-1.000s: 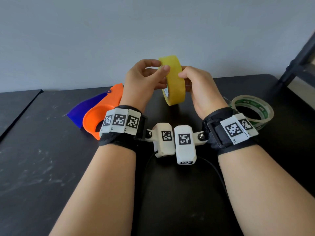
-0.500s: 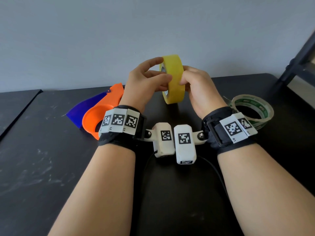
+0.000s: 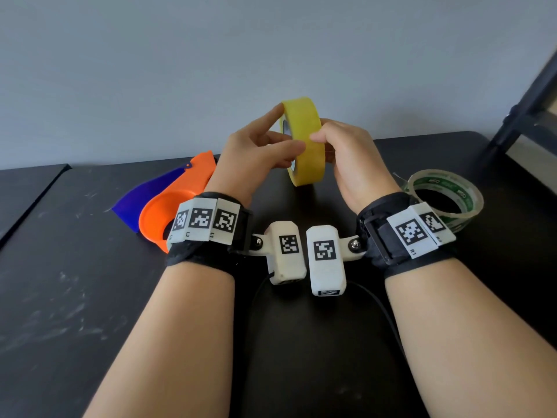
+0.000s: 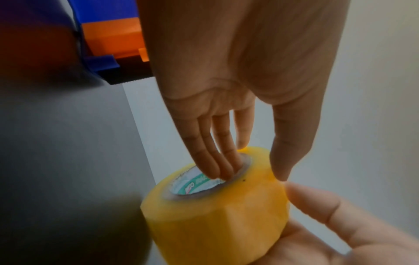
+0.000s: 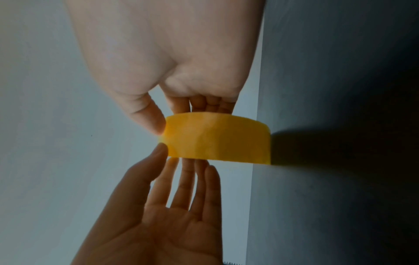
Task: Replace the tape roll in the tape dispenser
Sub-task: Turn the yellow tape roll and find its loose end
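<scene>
A yellow tape roll (image 3: 307, 152) is held on edge above the black table (image 3: 75, 282), between both hands. My left hand (image 3: 289, 128) has three fingers in the roll's core (image 4: 197, 182), its index tip on the upper rim and its thumb on the outer band. My right hand (image 3: 324, 140) grips from the other side, its thumb (image 5: 156, 123) on the outer band and its fingers behind the roll. The orange and blue tape dispenser (image 3: 177, 200) lies on the table behind my left wrist, with no roll visible in it.
A nearly spent clear tape roll with a green-printed core (image 3: 446, 197) lies flat beside my right wrist. A dark frame (image 3: 527, 110) stands at the far right. A grey wall runs close behind the table's far edge.
My left index finger has lifted from the roll's outer band to its upper rim. My right thumb has moved onto the band. The roll has stayed in about the same place.
</scene>
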A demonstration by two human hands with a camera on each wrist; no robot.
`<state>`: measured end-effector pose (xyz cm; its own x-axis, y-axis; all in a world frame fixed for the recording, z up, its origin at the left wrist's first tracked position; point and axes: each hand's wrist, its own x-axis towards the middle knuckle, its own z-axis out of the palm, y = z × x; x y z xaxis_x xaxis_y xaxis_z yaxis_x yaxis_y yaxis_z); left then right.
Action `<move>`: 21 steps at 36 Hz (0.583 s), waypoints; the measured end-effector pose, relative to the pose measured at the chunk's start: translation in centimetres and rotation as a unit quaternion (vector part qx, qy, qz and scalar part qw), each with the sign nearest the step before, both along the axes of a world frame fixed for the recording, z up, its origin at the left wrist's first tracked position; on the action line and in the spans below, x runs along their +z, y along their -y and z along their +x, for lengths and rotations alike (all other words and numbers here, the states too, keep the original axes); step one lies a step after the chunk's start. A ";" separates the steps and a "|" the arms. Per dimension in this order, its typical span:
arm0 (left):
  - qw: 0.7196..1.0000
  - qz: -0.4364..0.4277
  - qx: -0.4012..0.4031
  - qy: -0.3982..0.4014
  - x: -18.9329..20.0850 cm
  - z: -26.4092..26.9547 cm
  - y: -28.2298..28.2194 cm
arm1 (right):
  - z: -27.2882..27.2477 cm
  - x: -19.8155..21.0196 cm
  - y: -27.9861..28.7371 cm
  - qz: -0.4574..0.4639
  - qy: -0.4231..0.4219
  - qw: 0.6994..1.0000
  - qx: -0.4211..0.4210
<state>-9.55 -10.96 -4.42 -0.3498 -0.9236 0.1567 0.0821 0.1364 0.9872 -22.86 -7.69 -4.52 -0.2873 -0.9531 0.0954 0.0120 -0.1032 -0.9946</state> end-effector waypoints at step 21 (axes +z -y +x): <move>0.999 0.006 0.041 -0.035 0.3 0.1 0.0 | 0.2 -0.2 0.1 0.000 0.000 1.000 -0.023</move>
<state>-9.44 -10.94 -4.14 -0.2608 -0.9510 0.1661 0.1395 0.1331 0.9812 -22.71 -7.83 -4.72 -0.3300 -0.9392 0.0949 0.0074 -0.1031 -0.9946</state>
